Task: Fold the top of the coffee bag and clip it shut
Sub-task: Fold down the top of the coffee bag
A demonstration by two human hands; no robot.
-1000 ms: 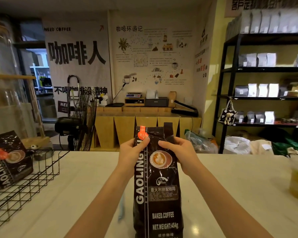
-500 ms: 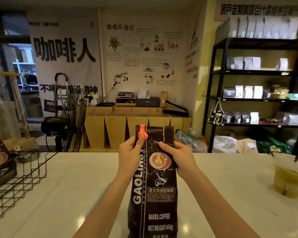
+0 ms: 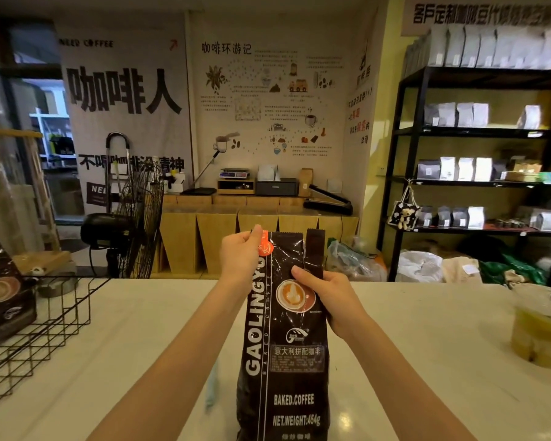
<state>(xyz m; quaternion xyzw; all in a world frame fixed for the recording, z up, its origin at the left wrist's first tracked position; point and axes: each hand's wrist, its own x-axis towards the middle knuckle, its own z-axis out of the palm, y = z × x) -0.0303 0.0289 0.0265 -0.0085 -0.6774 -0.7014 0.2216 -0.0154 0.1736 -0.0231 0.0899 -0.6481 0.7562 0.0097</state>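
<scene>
A tall black coffee bag [image 3: 283, 354] with white lettering and a latte picture stands upright on the white counter [image 3: 427, 377] in front of me. My left hand [image 3: 240, 259] pinches the bag's top left corner, by an orange patch [image 3: 264, 246]. My right hand [image 3: 328, 297] grips the bag's right edge a little below the top. The bag's top stands straight up, with a narrow strip [image 3: 314, 249] rising at its right side. A pale blue object [image 3: 211, 386] lies on the counter under my left forearm, blurred.
A black wire basket [image 3: 45, 329] at the left holds another black coffee bag [image 3: 4, 291]. A clear cup of yellow-green drink [image 3: 538, 332] stands at the right. Beyond the counter are a fan [image 3: 134, 224], a wooden counter and black shelves [image 3: 477, 160] of bags.
My left hand has slid up to the bag's top left corner. My right hand stays on the right edge. The view has shifted left a little.
</scene>
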